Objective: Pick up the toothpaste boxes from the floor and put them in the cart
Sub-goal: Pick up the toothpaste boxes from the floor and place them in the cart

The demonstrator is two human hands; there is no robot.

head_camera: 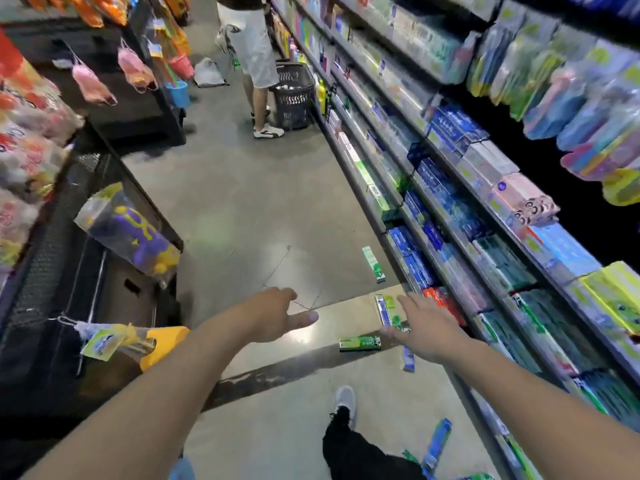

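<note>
Both arms reach out over a shop aisle floor (242,209). The left hand (277,315) and right hand (419,327) each have an empty grip, fingers apart. Toothpaste boxes (360,343) lie scattered on the floor at two o'clock, beneath the right hand.

Our right hand (420,329) covers part of the boxes (388,311) lying on the floor, so we cannot count them. Shelf packs (450,209) on the right smear into blur, labels unreadable. The top edge crops the shopper (254,46) above the waist.
</note>
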